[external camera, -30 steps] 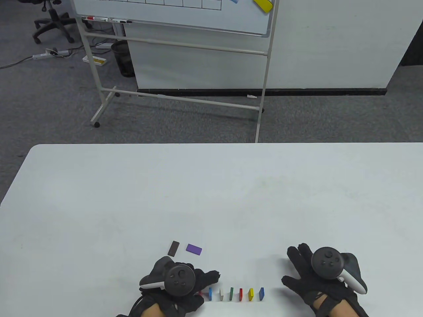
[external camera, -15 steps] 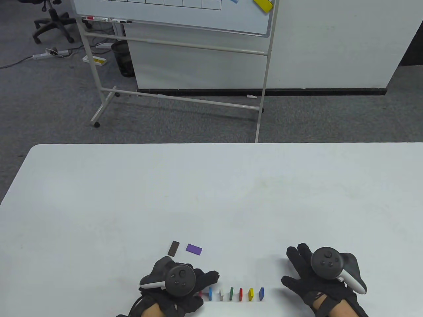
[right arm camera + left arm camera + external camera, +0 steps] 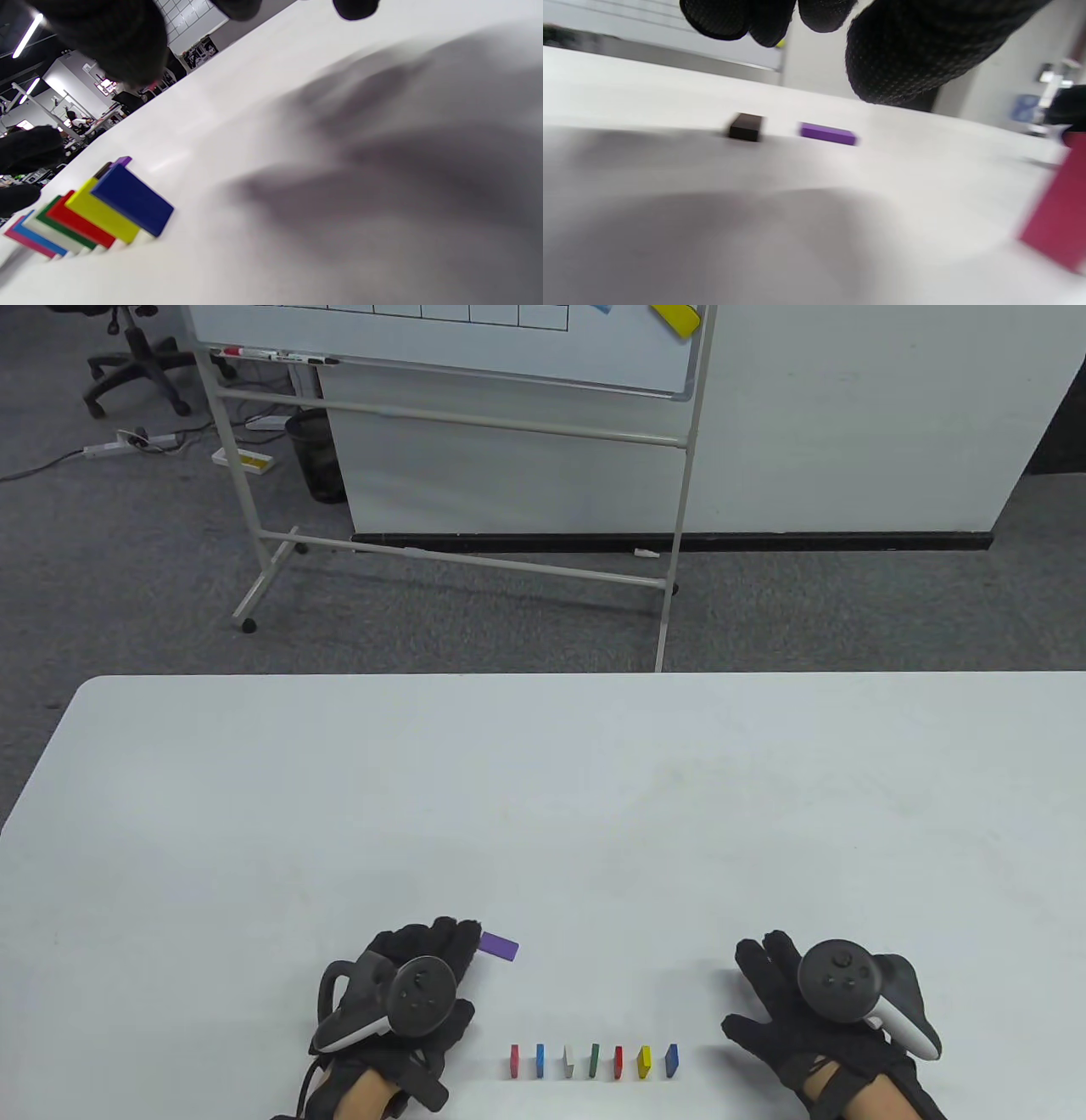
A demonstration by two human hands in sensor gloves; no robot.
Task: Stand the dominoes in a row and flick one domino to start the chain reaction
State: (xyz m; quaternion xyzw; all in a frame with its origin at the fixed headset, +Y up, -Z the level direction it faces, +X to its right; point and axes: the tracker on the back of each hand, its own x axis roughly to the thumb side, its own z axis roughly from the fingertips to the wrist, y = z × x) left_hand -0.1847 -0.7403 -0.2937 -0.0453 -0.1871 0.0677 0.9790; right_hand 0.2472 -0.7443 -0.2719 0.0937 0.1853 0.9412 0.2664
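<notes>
Reaching over the brown domino (image 3: 746,126), the left hand (image 3: 405,984) hovers with fingers relaxed, gripping nothing. Seven dominoes (image 3: 594,1060) stand in a row; right hand (image 3: 810,1010) rests spread on the counter (image 3: 543,814).

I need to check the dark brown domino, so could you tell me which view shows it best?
The left wrist view: the brown domino lies flat and unobstructed. In the table view the left hand hides it; the right wrist view shows only a sliver.

Overhead table view; low wrist views
</notes>
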